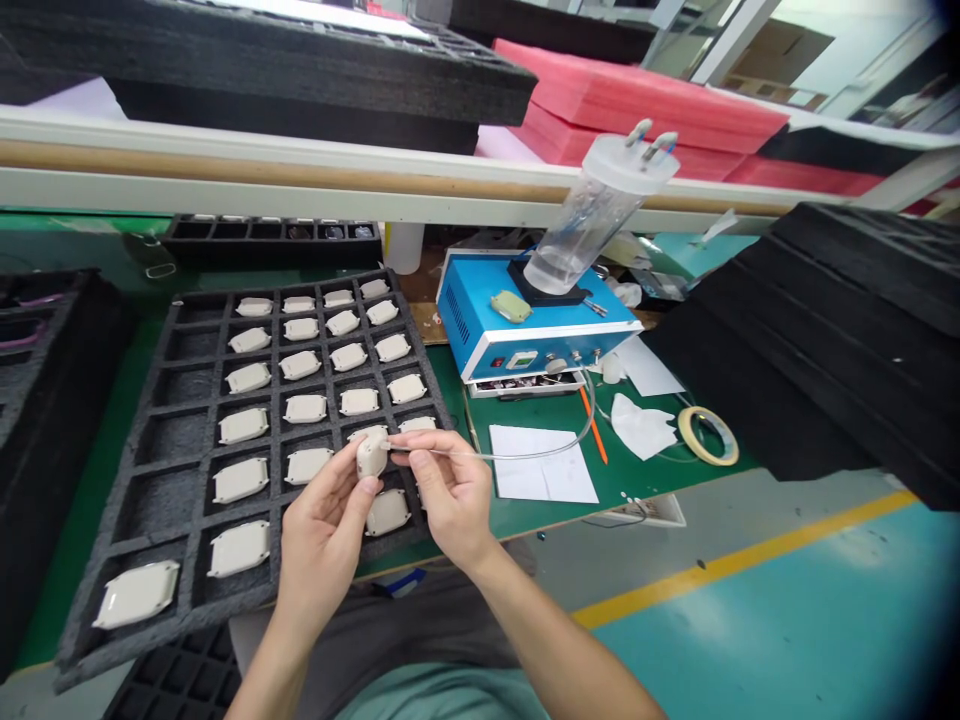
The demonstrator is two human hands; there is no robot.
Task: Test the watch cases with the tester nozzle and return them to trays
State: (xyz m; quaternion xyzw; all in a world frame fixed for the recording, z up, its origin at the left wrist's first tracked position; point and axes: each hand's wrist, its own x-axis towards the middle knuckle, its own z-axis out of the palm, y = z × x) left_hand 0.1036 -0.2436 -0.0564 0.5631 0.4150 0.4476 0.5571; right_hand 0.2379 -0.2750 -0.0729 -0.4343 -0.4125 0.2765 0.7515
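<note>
Presently, over the foam tray [159, 502], left hand [319, 545] pinches beige case [370, 456] upright; right hand [459, 505] holds clear tube [517, 457] at its side.

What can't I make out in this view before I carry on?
Head view: part of the case, covered by the left hand.
Head view: whether the tube enters the case; the join is too small.
Head view: some tray cells, behind both hands.
Head view: the display reading, too small.
Head view: black stack, cut off by left edge.
</note>
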